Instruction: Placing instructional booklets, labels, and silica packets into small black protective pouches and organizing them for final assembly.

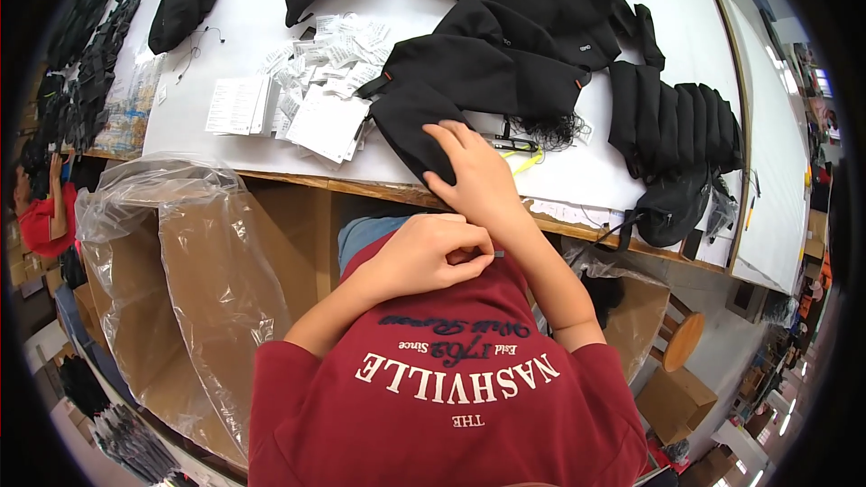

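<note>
My right hand (pixel 471 171) rests flat on a black fabric piece (pixel 410 122) at the near edge of the white table (pixel 631 171), fingers spread over the cloth. My left hand (pixel 431 252) is curled close to my chest, fingertips pinched on a small thin thing that I cannot make out, just under my right wrist. More black garments (pixel 505 63) lie piled beyond the fabric piece. A heap of white paper tags (pixel 329 63) sits to its left.
A row of folded black pieces (pixel 672 122) stands at the right. A black pouch (pixel 180 9) lies far left. A cardboard box lined with clear plastic (pixel 198 261) stands below the table at my left. Another person in red (pixel 41 216) is at the far left.
</note>
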`<state>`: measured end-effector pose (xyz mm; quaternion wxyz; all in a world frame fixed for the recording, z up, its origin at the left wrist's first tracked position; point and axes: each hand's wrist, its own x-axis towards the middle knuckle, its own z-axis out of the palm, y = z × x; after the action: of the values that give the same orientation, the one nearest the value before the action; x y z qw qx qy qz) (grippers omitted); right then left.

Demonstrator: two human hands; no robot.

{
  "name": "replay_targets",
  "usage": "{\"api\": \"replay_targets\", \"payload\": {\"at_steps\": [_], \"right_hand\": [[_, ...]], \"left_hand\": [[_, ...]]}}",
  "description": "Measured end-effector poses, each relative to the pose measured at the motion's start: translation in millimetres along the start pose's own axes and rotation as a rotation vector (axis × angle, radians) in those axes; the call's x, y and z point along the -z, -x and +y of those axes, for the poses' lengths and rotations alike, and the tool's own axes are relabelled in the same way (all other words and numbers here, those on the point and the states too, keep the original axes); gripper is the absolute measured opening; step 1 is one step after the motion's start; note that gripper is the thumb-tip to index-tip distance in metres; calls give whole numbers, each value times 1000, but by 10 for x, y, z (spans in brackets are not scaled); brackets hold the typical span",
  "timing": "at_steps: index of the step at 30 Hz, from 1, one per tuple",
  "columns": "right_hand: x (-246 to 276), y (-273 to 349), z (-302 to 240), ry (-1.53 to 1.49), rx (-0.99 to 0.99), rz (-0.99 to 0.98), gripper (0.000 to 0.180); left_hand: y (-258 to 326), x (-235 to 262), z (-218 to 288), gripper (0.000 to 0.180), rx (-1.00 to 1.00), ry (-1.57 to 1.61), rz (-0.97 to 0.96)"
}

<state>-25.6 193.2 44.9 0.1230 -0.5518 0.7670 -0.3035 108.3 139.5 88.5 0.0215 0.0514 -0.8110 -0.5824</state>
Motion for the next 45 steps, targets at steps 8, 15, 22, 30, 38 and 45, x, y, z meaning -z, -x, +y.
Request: {"api": "replay_targets", "payload": {"at_steps": [8, 15, 22, 30, 38, 45], "right_hand": [[397, 87, -34, -82, -60, 127, 20], [566, 142, -162, -173, -30, 84, 20], [553, 191, -203, -274, 4, 76, 19], [524, 188, -257, -301, 45, -11, 27], [366, 83, -100, -220, -3, 331, 17], [335, 113, 26, -782, -222, -247, 31]], "left_hand": [[-16, 335, -209, 35, -48, -371, 443], [-3, 420, -365, 32, -151, -810, 545], [46, 408, -345, 33, -297, -782, 593], [120, 388, -397, 29, -351, -791, 574], [215, 461, -45, 23, -116, -628, 166], [360, 675, 131, 15, 106, -485, 51]]}}
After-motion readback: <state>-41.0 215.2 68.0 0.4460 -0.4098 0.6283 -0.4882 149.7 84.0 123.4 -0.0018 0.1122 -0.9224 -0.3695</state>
